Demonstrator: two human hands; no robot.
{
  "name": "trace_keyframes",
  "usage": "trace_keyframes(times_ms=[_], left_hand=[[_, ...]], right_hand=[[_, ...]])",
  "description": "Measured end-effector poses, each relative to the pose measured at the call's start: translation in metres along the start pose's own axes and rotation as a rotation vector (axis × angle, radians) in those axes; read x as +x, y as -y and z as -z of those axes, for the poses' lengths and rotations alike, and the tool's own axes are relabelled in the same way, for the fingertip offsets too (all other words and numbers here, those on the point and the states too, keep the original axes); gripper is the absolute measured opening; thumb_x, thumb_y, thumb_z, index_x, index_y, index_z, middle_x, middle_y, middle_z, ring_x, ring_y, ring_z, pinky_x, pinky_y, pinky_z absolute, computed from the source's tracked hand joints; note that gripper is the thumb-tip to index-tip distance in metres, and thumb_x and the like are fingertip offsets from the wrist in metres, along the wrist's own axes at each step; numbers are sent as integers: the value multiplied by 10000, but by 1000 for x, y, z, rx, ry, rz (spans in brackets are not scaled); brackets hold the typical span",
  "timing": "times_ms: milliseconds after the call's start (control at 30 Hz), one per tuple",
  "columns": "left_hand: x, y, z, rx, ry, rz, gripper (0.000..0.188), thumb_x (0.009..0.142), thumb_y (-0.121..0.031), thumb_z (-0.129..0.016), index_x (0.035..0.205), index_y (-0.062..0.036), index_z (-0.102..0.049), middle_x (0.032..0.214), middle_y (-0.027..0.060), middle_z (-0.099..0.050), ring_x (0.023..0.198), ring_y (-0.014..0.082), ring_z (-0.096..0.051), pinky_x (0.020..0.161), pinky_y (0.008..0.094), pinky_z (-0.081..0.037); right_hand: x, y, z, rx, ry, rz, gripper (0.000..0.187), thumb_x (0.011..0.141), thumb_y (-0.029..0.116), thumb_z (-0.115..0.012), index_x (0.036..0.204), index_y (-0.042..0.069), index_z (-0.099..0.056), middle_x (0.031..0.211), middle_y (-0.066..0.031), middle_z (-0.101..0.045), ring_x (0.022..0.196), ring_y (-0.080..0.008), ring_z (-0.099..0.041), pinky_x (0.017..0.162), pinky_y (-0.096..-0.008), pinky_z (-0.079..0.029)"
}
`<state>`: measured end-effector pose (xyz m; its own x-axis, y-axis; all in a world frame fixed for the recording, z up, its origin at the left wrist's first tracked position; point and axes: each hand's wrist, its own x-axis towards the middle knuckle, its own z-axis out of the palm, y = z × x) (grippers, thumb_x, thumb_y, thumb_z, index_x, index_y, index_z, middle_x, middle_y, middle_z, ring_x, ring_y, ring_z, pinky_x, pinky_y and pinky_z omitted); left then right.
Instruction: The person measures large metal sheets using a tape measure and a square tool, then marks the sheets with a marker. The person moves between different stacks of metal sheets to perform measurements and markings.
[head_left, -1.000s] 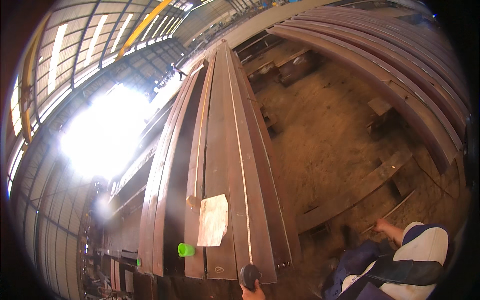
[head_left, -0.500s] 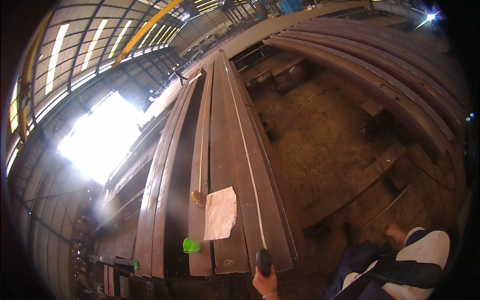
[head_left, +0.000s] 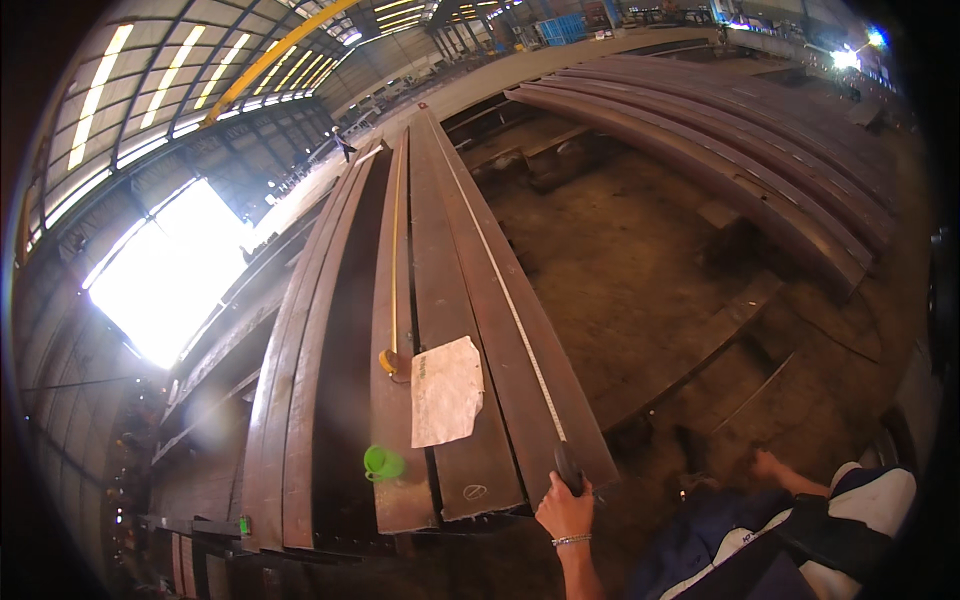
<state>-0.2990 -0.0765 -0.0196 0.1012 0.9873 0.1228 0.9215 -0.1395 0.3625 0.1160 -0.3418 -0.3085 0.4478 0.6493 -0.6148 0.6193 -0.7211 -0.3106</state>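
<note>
Near the left hand's (head_left: pixel 566 508) tape measure (head_left: pixel 567 466) is a drawn oval (head_left: pixel 475 492).

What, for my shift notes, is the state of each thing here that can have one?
Black tape measure: blade drawn out along the steel
Left hand: closed around this tape measure
Right hand: grip unclear
Yellow tape measure: blade drawn out
Paper sheet: spread out
Green cup: uncovered
Doorway: open, bright

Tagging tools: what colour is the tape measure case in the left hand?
The tape measure case looks near-black; best in head view.
</note>
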Motion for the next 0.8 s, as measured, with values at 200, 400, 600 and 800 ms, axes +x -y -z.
trace_keyframes(times_ms=[200,400,600,800], left_hand=[[-1,5,15,35,44,-18,452,764,-407,-780,961,-54,-578,782,178,-716,768,408,-713,669,520,-556],[-10,12,22,75,97,-20,450,772,-388,-783,990,-59,-566,808,171,-721,780,399,-716,680,509,-558],[-25,8,22,45,95,-32,448,765,-381,-777,993,-58,-567,796,184,-716,778,410,-711,683,518,-555],[-42,7,24,68,124,-51,451,797,-375,-772,1032,-64,-546,819,153,-726,765,383,-717,666,501,-558]], right_hand=[[-64,-49,-45,239,-87,-159,470,796,362,-751,1137,39,-724,1105,-196,-732,1019,-350,-712,878,-447,-565],[-128,-40,-53,144,-13,-492,515,814,318,-729,1204,-15,-681,1182,-237,-698,1100,-344,-692,910,-443,-557],[-125,-31,-47,155,-7,-417,509,826,318,-723,1206,-18,-679,1214,-247,-681,1105,-354,-686,904,-447,-557],[-94,-26,-32,225,-82,-235,481,844,330,-715,1161,-30,-693,1094,-238,-718,1044,-355,-704,879,-436,-560]])
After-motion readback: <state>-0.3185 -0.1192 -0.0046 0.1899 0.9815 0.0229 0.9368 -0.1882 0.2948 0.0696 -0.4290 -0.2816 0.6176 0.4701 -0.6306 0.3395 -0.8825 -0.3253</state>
